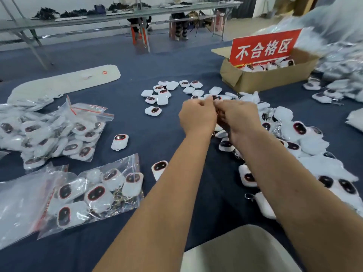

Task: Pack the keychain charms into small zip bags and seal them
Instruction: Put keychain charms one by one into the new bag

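Both hands are meeting mid-table: my left hand (197,116) and right hand (238,117) are curling fingers together, pinching something I can't make out. Around them I'm seeing the dark blue table (137,59), the cardboard box (261,79), filled zip bags (84,195) at left, and loose charms (160,93) lying beyond my knuckles.

1 head view looks forward and down, close over the table (137,79)

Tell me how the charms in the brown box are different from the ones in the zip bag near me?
The charms in the cardboard box lie loose behind a red sign; those in the near zip bag are wrapped in clear plastic. The box sits far right, the bag near left. Both hold white charms with dark faces.
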Available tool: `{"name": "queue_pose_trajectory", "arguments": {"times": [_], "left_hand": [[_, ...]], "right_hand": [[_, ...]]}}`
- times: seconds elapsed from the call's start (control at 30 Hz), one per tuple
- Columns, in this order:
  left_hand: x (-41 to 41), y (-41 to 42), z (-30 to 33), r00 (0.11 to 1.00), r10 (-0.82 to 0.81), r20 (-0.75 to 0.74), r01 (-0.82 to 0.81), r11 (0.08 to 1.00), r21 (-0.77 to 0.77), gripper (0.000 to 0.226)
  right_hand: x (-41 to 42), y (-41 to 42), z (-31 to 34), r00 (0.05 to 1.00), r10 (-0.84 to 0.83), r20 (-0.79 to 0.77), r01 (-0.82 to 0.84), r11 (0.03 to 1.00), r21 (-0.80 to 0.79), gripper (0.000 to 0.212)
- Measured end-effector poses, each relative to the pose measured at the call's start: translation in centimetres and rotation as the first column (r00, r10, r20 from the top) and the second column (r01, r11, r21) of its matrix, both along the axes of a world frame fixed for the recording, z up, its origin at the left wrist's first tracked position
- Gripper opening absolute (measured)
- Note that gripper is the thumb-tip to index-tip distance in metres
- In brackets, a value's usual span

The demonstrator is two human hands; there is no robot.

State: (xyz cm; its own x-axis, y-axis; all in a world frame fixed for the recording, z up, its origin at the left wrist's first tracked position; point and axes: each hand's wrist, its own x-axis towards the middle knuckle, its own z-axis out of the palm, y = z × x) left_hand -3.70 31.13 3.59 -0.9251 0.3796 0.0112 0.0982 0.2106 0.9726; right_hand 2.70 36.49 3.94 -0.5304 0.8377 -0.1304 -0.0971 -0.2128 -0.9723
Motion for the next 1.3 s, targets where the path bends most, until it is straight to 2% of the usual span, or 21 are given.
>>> {"name": "queue_pose_trajectory", "arguments": {"times": [0.07,0.13,0.2,0.3,0.37,0.43,0.53,0.6,0.63,0.7,0.73,0.8,0.87,0.9,0.97,1.0,1.03,1.1,1.23,1.3], "left_hand": [[-0.4,4.5,1.9,0.995,-0.093,-0.032,0.092,0.995,-0.041,0.044],[-1.0,7.9,3.3,0.990,-0.137,-0.014,0.137,0.990,-0.024,0.039],[-1.8,9.6,3.9,0.989,-0.142,0.039,0.142,0.990,0.016,0.039],[-2.7,9.5,3.4,0.989,-0.144,0.027,0.143,0.989,0.047,0.028],[-3.4,8.0,2.4,0.993,-0.114,0.036,0.113,0.993,0.025,0.026],[-3.9,5.3,1.2,0.997,-0.061,0.047,0.061,0.998,0.010,0.020],[-4.1,-0.7,-0.3,0.997,0.055,0.044,-0.056,0.998,0.021,0.017],[-3.8,-5.4,-1.0,0.988,0.158,0.003,-0.157,0.986,0.055,0.020],[-3.6,-7.8,-1.3,0.976,0.216,-0.028,-0.214,0.975,0.063,0.020],[-2.9,-12.0,-1.9,0.949,0.299,-0.100,-0.294,0.954,0.062,0.017],[-2.3,-14.2,-2.1,0.937,0.324,-0.128,-0.318,0.946,0.064,0.016],[-0.9,-17.9,-2.8,0.925,0.349,-0.151,-0.341,0.937,0.074,0.016],[0.2,-20.7,-3.5,0.925,0.346,-0.159,-0.336,0.938,0.092,0.015],[0.6,-22.2,-3.9,0.929,0.337,-0.155,-0.323,0.940,0.107,0.015],[1.2,-24.3,-4.5,0.953,0.281,-0.115,-0.266,0.955,0.133,0.015],[1.5,-25.1,-4.7,0.967,0.240,-0.081,-0.227,0.963,0.145,0.015],[1.6,-25.6,-4.9,0.979,0.201,-0.044,-0.192,0.968,0.162,0.016],[1.9,-26.4,-5.1,0.989,0.147,0.011,-0.146,0.966,0.211,0.018],[2.2,-26.7,-5.1,0.996,0.085,0.009,-0.085,0.970,0.226,0.019],[2.3,-26.5,-5.0,0.999,0.045,-0.001,-0.044,0.977,0.207,0.018]], "right_hand": [[-0.9,4.5,0.9,0.996,-0.089,0.004,0.089,0.994,-0.068,0.019],[-1.8,9.3,2.2,0.987,-0.160,0.024,0.161,0.985,-0.053,0.019],[-2.7,13.3,3.5,0.993,-0.113,0.029,0.114,0.994,-0.007,0.023],[-4.0,16.5,4.2,0.998,-0.055,0.024,0.054,0.998,0.029,0.022],[-4.4,15.3,4.1,0.993,-0.027,0.114,0.014,0.993,0.114,0.014],[-4.4,12.0,3.4,0.975,-0.034,0.220,-0.026,0.964,0.264,0.008],[-3.3,4.1,1.7,0.953,0.084,0.290,-0.184,0.923,0.338,0.016],[-2.0,-1.5,0.3,0.875,0.215,0.433,-0.389,0.844,0.369,0.021],[-1.4,-4.0,-0.5,0.796,0.242,0.554,-0.510,0.760,0.402,0.022],[-0.3,-7.8,-1.7,0.639,0.170,0.750,-0.685,0.570,0.454,0.033],[0.1,-9.5,-2.1,0.592,0.118,0.797,-0.726,0.508,0.463,0.038],[0.7,-11.4,-2.6,0.572,0.096,0.814,-0.749,0.464,0.472,0.038],[1.3,-12.2,-2.9,0.598,0.145,0.788,-0.746,0.462,0.480,0.027],[1.5,-12.9,-3.2,0.650,0.194,0.735,-0.712,0.493,0.499,0.021],[1.9,-14.4,-4.2,0.773,0.362,0.521,-0.619,0.611,0.494,0.012],[2.1,-15.3,-4.7,0.802,0.457,0.384,-0.596,0.656,0.464,0.008],[2.4,-16.0,-5.1,0.809,0.524,0.265,-0.585,0.681,0.441,0.006],[2.7,-16.8,-5.9,0.806,0.577,0.131,-0.571,0.700,0.429,0.012],[2.9,-16.5,-6.2,0.773,0.634,-0.002,-0.591,0.723,0.358,0.019],[3.0,-16.6,-6.3,0.761,0.649,0.010,-0.602,0.700,0.384,0.018]]}}
